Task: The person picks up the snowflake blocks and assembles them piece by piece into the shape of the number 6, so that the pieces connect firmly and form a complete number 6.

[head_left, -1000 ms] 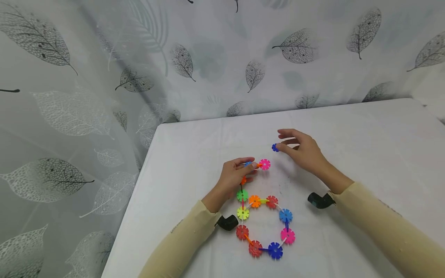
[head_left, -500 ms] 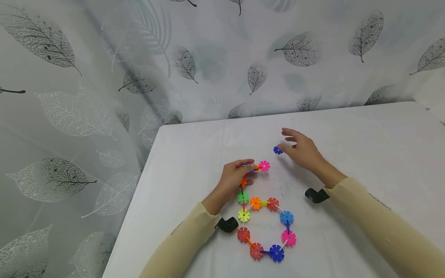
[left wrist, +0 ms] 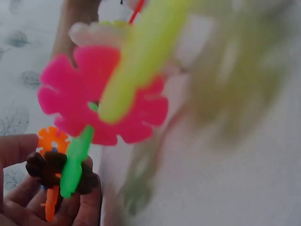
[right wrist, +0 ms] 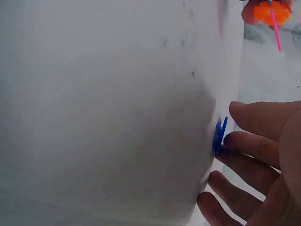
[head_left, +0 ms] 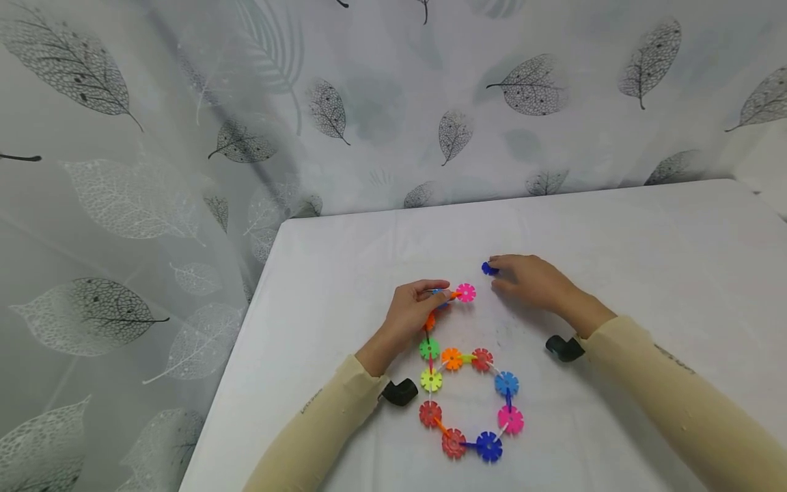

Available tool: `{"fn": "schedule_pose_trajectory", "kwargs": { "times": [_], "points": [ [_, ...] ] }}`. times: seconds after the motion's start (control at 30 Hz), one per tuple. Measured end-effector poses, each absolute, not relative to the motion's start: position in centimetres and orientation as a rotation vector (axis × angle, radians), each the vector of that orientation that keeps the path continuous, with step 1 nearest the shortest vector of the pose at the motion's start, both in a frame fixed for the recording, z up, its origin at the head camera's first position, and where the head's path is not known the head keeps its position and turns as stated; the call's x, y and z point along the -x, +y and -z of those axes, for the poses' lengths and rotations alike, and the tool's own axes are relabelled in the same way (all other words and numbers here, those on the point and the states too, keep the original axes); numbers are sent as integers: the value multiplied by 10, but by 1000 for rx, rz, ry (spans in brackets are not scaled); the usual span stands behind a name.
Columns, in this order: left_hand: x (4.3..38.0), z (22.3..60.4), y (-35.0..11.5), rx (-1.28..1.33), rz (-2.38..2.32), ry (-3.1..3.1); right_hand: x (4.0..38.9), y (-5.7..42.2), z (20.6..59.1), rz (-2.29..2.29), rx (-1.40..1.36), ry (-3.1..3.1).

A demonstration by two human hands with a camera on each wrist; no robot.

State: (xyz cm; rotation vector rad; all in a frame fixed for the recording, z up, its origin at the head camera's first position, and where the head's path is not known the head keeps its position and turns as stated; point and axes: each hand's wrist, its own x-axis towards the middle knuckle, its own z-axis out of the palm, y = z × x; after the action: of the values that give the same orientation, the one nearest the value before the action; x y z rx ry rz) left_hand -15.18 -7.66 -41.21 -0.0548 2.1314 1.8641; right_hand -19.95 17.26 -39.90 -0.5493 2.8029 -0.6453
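Note:
My left hand point(head_left: 410, 311) grips the upper part of a chain of flower-shaped plastic discs, its thumb over a light blue disc point(head_left: 438, 298). A pink disc point(head_left: 466, 292) sticks out past its fingertips. An orange disc point(head_left: 428, 321) and a green disc point(head_left: 429, 349) follow below the palm. In the left wrist view, the fingers point(left wrist: 87, 202) surround a brown disc point(left wrist: 44, 169). A dark blue disc point(head_left: 488, 268) lies loose on the table; my right hand point(head_left: 533, 283) reaches over it with fingertips touching it. The right wrist view shows the thumb point(right wrist: 254, 117) apart from that disc.
Below the hands, the chain runs into a ring of several joined discs, among them a yellow disc point(head_left: 431, 380) and a pink disc point(head_left: 511, 420). A white cloth covers the table point(head_left: 344, 253). A leaf-patterned curtain point(head_left: 369, 102) hangs behind and to the left.
My right hand has come down and turned, with its fingers now over the dark blue disc, where the thumb was nearest before. The left hand stays nearly still on the chain.

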Motion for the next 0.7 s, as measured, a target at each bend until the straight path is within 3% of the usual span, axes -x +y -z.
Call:
{"fn": "schedule_pose_trajectory", "kwargs": {
  "times": [0.27, 0.5, 0.7],
  "points": [
    [154, 411, -83, -263, -1495, 2473, 197, 169, 398, 374, 704, 2899],
    [159, 412, -86, -325, -1388, 2508, 194, 167, 392, 282, 785, 2939],
    [161, 414, -88, -335, -1391, 2530, 193, 167, 390, 453, 682, 2922]
  ]
}}
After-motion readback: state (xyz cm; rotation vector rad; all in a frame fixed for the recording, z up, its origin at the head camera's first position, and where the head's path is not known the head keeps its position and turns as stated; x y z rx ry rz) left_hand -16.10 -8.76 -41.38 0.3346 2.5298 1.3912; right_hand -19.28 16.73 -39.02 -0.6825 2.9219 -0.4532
